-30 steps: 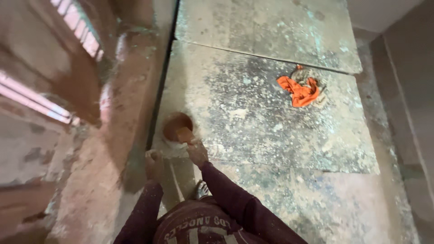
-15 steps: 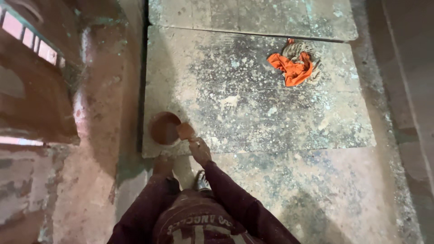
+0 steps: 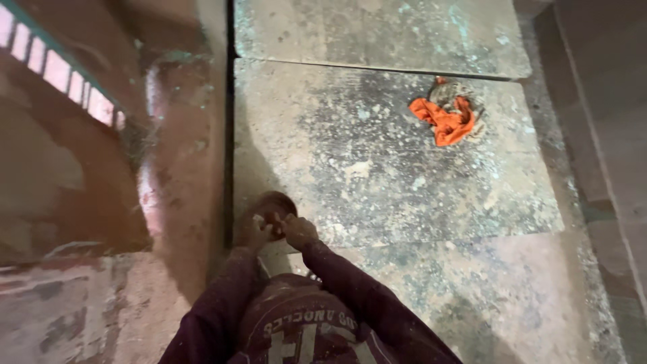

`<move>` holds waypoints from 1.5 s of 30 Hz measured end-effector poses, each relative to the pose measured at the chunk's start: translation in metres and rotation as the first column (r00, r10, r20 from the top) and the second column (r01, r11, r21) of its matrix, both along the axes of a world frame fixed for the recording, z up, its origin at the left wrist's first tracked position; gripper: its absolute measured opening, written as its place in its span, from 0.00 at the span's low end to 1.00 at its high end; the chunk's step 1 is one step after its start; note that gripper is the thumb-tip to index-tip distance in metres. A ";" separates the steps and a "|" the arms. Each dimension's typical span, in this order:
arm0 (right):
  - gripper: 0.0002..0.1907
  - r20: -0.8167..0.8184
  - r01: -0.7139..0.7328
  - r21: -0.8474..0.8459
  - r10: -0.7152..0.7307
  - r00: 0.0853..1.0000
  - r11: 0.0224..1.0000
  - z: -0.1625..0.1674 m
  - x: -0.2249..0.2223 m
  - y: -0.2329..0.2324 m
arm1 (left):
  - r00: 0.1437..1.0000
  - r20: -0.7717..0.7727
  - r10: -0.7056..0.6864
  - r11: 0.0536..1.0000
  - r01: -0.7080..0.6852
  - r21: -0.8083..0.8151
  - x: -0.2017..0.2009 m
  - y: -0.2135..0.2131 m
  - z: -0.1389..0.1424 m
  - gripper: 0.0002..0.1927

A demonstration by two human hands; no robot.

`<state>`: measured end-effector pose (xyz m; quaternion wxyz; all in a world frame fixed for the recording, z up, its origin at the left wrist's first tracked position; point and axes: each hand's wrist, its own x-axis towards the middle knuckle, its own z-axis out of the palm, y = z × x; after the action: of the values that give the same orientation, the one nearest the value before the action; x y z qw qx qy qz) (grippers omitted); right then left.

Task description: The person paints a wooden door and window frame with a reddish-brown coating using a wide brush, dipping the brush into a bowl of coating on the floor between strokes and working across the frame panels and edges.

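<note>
Looking down past a dark maroon printed shirt (image 3: 296,330), both sleeves ran forward to the hands, which met close together at the near edge of a stone slab (image 3: 377,155). Left hand (image 3: 257,232) and right hand (image 3: 298,230) were almost touching, fingers curled around something small and pale between them; too blurred to name it, and I could not tell how tight either grip was. Just beyond the knuckles sat a round brownish bowl-like object (image 3: 273,202), dark inside, resting on the slab's near left corner and partly hidden by the hands.

Left of the hands a reddish plastered wall (image 3: 182,155) rose close, its face streaked and worn, leaving only a dark narrow gap (image 3: 230,101) between it and the slab. Farther left a row of small lit openings (image 3: 60,84) ran along a green-edged band.

Slab surface was grey, mottled with pale and greenish flecks, darker toward the middle, mostly bare. Well apart from the hands, toward the far right, lay a crumpled orange cloth (image 3: 445,120), against a small dark tangle I could not identify. A seam crossed behind it, with a second slab (image 3: 377,30) beyond. On the right a lower strip of floor (image 3: 573,202) ran alongside a plain wall (image 3: 606,101). Near right, rough speckled ground (image 3: 485,296) lay open.
</note>
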<state>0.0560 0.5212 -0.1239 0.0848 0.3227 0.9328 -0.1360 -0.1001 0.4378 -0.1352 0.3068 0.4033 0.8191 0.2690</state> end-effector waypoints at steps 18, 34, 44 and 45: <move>0.29 -0.057 0.061 -0.271 -0.079 0.995 0.961 -0.023 -0.083 0.014 | 0.980 0.185 0.072 0.996 -0.060 -0.071 -0.062 -0.026 -0.025 0.21; 0.21 -0.228 0.142 0.020 -0.134 0.964 0.990 0.004 0.038 0.030 | 0.927 0.056 -0.371 0.914 0.375 -0.155 -0.006 0.070 -0.018 0.37; 0.26 -0.314 0.175 0.026 -0.158 0.936 0.984 0.011 0.106 0.022 | 0.872 0.176 -0.457 0.814 0.490 -0.314 0.043 0.086 -0.018 0.31; 0.25 -0.333 0.173 0.050 -0.147 0.932 0.984 0.010 0.111 0.020 | 0.873 0.222 -0.434 0.809 0.486 -0.331 0.047 0.085 -0.019 0.30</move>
<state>0.1670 0.5416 -0.1134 -0.0954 0.3738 0.9091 -0.1573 -0.0532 0.5227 -0.1546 0.4895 0.5040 0.7098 0.0513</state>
